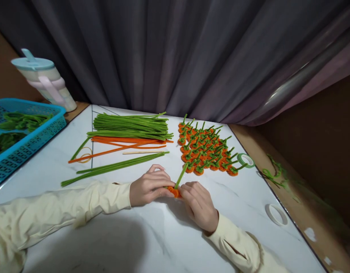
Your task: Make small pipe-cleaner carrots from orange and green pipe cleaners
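Note:
Between my two hands is a small orange pipe-cleaner pumpkin (173,192) with a green stem (181,175) tilted up to the right. My left hand (152,185) pinches its left side between thumb and fingers. On the other side, the fingers of my right hand (199,203) are closed on it and hide part of it. Just beyond my hands, several finished-looking orange pumpkins (206,148) with green stems stand in rows. Loose green pipe cleaners (115,167) lie to the left of my hands.
A thick green pipe-cleaner bundle (129,126) and orange pipe cleaners (126,143) lie at the back, near a thin wooden stick (143,152). Tape rolls (245,160) sit at right. A blue basket (29,138) and a tumbler (46,81) stand left; a curtain (152,53) hangs behind.

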A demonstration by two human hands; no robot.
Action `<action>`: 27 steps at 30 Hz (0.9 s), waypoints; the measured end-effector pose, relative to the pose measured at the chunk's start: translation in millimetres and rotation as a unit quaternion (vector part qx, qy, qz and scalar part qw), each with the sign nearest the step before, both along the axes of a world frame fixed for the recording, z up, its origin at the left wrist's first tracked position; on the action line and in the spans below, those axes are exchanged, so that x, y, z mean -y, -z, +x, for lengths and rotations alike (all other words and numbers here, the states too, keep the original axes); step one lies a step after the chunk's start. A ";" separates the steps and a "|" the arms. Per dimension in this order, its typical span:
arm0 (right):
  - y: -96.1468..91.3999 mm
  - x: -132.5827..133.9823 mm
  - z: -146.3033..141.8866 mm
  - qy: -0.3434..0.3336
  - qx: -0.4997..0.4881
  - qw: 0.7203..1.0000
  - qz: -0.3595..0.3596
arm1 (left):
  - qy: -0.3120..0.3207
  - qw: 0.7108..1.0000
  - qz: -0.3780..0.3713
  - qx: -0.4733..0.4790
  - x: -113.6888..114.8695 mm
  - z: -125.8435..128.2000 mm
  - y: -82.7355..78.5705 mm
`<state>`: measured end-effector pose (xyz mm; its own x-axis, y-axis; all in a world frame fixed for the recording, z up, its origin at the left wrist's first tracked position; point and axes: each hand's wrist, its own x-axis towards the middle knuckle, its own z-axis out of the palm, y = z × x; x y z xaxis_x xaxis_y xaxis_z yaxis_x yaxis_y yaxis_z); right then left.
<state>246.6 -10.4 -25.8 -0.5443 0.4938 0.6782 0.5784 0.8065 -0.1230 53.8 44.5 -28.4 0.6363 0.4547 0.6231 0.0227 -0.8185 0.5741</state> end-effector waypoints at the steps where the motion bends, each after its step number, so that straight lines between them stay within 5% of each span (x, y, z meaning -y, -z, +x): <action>1: 0.0 0.6 -0.3 0.006 -0.007 1.000 -0.009 | -0.010 1.000 0.003 0.003 1.2 0.3 -0.3; 8: 1.1 0.7 -1.9 0.047 -0.118 0.986 -0.109 | -0.037 0.999 -0.012 0.029 5.6 -0.6 -3.6; 13: 0.1 2.0 -2.7 0.082 -0.118 0.981 -0.127 | -0.090 0.982 -0.167 0.021 12.2 -0.1 -6.6; 18: -3.4 4.5 -9.0 0.073 -0.148 0.979 -0.119 | -0.067 0.941 -0.330 -0.007 20.4 2.7 -8.1; 27: -6.8 0.7 -12.0 0.033 -0.209 0.960 -0.181 | -0.044 0.918 -0.395 0.014 19.5 3.4 -2.5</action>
